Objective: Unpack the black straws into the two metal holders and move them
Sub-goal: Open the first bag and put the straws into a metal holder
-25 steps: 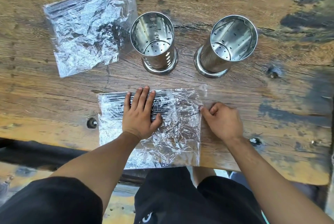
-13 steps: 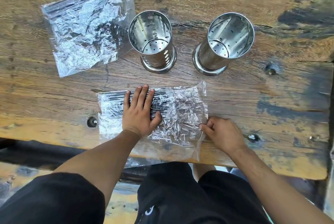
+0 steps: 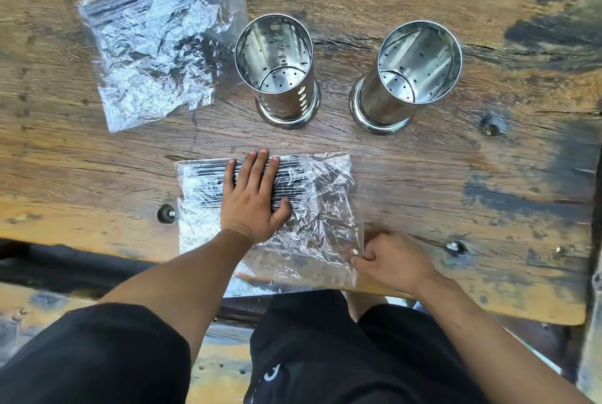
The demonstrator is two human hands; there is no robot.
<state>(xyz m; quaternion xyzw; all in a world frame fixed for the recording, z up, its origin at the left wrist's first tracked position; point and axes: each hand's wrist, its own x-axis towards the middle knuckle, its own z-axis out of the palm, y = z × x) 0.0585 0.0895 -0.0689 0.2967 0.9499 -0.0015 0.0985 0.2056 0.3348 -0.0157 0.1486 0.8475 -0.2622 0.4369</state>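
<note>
Opening the near bag of straws, with both holders waiting empty.

Our right hand point(image 3: 392, 262) has its fingers point(image 3: 358, 261) curled in a pinch on the right edge of the near plastic bag point(image 3: 321, 231), while our left hand point(image 3: 252, 197) lies flat, fingers straight, pressing the black straws point(image 3: 293, 180) through the film at the bag's far side. We judge this as the opening step: nothing is out yet. Beyond the bag, the left metal holder point(image 3: 277, 71) and the right metal holder point(image 3: 412, 73) stand upright and apart on the wooden surface point(image 3: 423, 182); a second bag of straws point(image 3: 156, 52) lies to the far left. Next we need the edge parted, then the straws slid out as a bundle.
</note>
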